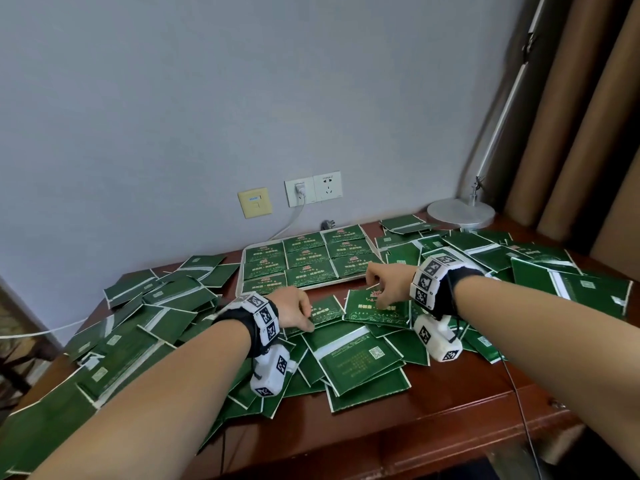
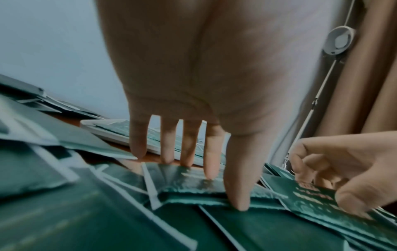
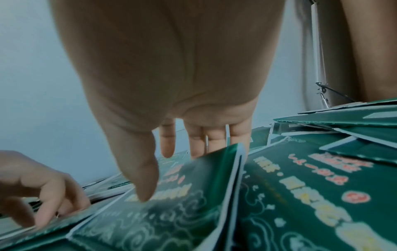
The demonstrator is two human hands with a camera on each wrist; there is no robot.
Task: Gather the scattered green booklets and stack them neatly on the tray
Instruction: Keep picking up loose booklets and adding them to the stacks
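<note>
**Two hands picking green booklets from a loose pile in front of a tray**

The left hand point(image 1: 294, 306) reaches into the pile with fingers extended and slightly spread, its thumb point(image 2: 238, 195) and fingertips pressing on a green paper booklet with a pale edge point(image 1: 323, 311). The right hand point(image 1: 388, 282) holds a second green booklet with pale printed lettering on its cover point(image 1: 377, 308), thumb on the cover and fingers behind its lifted far edge. Just beyond the hands sits a shallow white rectangular tray point(image 1: 240, 271), already lined with rows of green booklets lying face up. Many more booklets lie scattered and overlapping across the reddish-brown wooden surface point(image 1: 450, 410) on both sides.

To do this step well, it seems wise to take a single booklet per hand, sliding it clear so the ones beneath do not drag along, then turning it cover up and squaring its edges with a row on the tray before letting go.
</note>
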